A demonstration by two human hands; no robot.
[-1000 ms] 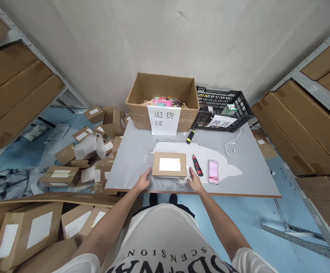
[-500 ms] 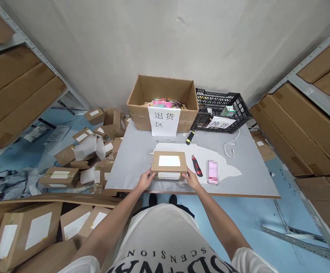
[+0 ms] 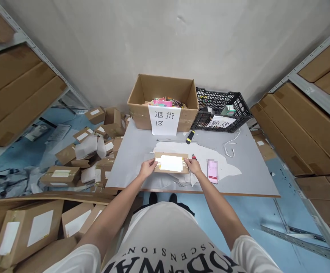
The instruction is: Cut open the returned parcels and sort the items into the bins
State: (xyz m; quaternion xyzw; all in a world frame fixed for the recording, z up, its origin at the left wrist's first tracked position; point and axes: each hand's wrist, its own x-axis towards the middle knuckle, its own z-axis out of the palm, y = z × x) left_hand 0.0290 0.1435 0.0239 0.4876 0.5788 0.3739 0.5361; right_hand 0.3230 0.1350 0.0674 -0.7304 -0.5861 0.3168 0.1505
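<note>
A small brown cardboard box (image 3: pixel 157 168) is held between my two hands, a face with white labels and clear tape turned up toward me. My left hand (image 3: pixel 148 167) grips its left end, thumb near the tape. At the right end, my right hand (image 3: pixel 193 166) has its fingers closed on the box. The red-and-black utility knife (image 3: pixel 193 157) lies just past my right hand, which hides most of it. To the right a phone (image 3: pixel 212 171) rests on the table, its screen pinkish and blurred.
At the table's (image 3: pixel 255 167) back stand a large open carton (image 3: pixel 138 113) with a paper sign and a black plastic crate (image 3: pixel 237 125). A yellow-and-black cutter (image 3: pixel 190 137) and a white cable (image 3: pixel 226 149) lie in front. Parcels (image 3: pixel 61 175) are heaped on the left; shelves with cartons flank both sides.
The box has been tipped in my hands, so a different face with larger white labels now points up. My right hand has moved up and over the red-and-black utility knife.
</note>
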